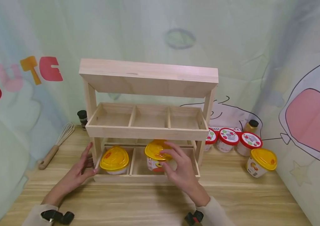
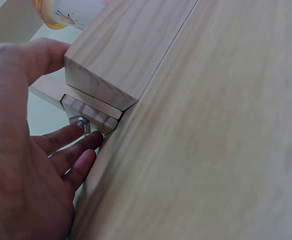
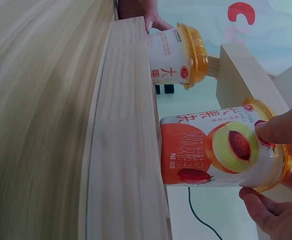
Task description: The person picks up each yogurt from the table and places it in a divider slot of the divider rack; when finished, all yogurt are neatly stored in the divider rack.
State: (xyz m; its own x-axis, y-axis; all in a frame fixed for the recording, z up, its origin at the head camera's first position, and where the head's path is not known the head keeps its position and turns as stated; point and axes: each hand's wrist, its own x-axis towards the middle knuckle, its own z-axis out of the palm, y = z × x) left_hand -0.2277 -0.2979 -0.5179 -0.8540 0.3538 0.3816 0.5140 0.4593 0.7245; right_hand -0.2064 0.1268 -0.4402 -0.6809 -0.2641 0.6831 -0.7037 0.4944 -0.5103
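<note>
A two-tier wooden rack stands on the table. Its lower tray holds two yellow-lidded cups. My right hand grips the middle cup by its lid and side; the right wrist view shows this cup, with a peach picture, just above the tray's front rail. The other cup sits in the left compartment, also seen as the far cup. My left hand rests with straight fingers against the rack's lower left corner, thumb on the front rail.
To the right of the rack stand three red-lidded cups, a yellow-lidded cup and a small dark-capped bottle. A whisk lies at the left, near a dark jar. Printed cloth walls close in the table.
</note>
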